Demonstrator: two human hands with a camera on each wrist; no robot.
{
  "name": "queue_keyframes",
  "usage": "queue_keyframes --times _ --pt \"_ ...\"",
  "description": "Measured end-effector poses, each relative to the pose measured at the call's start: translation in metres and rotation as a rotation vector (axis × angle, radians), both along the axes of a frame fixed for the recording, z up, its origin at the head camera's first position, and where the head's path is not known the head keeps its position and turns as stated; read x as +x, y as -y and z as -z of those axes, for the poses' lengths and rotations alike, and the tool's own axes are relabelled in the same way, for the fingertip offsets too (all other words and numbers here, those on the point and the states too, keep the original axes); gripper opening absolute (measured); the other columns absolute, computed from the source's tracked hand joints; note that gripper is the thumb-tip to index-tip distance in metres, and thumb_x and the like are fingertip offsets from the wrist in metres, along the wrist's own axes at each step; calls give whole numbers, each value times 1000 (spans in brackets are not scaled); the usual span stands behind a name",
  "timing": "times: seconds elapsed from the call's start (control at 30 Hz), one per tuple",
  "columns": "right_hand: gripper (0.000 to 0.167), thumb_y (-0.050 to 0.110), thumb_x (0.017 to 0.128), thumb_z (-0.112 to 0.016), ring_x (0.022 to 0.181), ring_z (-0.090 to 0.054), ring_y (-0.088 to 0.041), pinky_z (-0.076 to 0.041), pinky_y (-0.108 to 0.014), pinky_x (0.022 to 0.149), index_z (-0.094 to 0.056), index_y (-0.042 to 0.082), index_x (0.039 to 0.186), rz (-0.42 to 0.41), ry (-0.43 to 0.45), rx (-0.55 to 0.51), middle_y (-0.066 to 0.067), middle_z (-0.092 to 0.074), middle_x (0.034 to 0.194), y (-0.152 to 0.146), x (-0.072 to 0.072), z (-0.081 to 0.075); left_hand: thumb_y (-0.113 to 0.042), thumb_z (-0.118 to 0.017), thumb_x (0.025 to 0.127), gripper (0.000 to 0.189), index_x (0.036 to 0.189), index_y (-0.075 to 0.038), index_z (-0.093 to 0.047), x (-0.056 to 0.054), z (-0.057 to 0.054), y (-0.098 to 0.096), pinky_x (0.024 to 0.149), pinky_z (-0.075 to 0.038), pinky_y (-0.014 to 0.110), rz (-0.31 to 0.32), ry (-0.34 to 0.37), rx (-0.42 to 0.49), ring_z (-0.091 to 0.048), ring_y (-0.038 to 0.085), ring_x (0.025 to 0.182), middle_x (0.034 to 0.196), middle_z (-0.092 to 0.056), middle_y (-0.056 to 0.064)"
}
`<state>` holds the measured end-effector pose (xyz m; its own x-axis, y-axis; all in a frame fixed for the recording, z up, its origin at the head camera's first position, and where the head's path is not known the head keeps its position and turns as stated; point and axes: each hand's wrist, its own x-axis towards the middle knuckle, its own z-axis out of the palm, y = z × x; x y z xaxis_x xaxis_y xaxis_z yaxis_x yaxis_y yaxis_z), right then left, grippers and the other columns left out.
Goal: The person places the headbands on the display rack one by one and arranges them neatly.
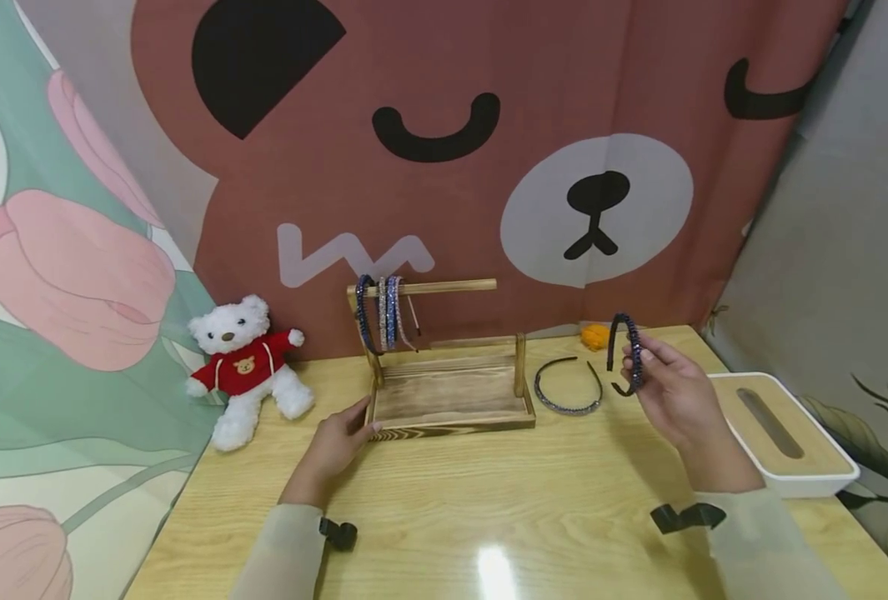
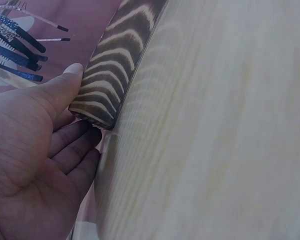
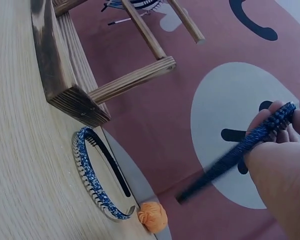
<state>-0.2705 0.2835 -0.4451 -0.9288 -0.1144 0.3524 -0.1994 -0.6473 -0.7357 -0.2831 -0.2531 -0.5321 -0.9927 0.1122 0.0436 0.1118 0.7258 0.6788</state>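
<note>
My right hand (image 1: 676, 390) pinches a dark blue beaded headband (image 1: 635, 354) between thumb and fingers, raised above the right side of the table. In the right wrist view that headband (image 3: 235, 152) slants down from the fingertips. My left hand (image 1: 336, 442) rests at the front left corner of a wooden rack (image 1: 451, 430), its thumb on the tray's front edge (image 2: 105, 75) and its fingers bent under the corner. Several beaded headbands (image 1: 391, 312) hang at the left end of the rack's upper bar. Another headband, with glittering stones (image 1: 569, 410), lies on the table right of the rack.
A white teddy bear in a red sweater (image 1: 243, 367) sits at the left. An orange ball-like item (image 1: 595, 337) lies near the back edge of the table (image 1: 428, 517). A white box with a slotted wooden lid (image 1: 811, 417) stands by my right forearm.
</note>
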Motion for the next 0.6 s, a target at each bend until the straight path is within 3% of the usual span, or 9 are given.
queue_keyframes --times 0.13,0.3,0.43,0.6 --pt "29 -3 113 -49 99 -72 -17 -62 -25 92 -75 0 127 73 19 -2 -12 -71 119 5 1 0 -40 -70 109 70 168 -14 -45 0 1 0 126 -41 62 6 -1 -5 -50 44 152 162 -54 20" --pt "26 -1 113 -52 99 -72 -15 -63 -24 91 -74 1 126 122 36 24 -11 -68 120 8 -1 -3 -41 -69 109 69 168 -13 -45 1 0 -1 125 -42 64 13 -17 -18 -51 46 151 162 -54 22" --pt "21 1 112 -55 101 -70 -15 -62 -23 91 -72 2 125 138 64 31 -11 -64 125 14 -4 -11 -41 -70 109 70 169 -15 -45 0 0 -1 125 -42 63 5 -3 -19 -50 46 151 163 -53 22" --pt "16 1 110 -60 98 -70 -16 -62 -24 89 -73 2 119 145 109 -50 -11 -70 118 27 -12 -27 -39 -71 108 69 168 -15 -46 0 -1 -1 125 -42 64 -6 3 -9 -50 46 151 162 -54 22"
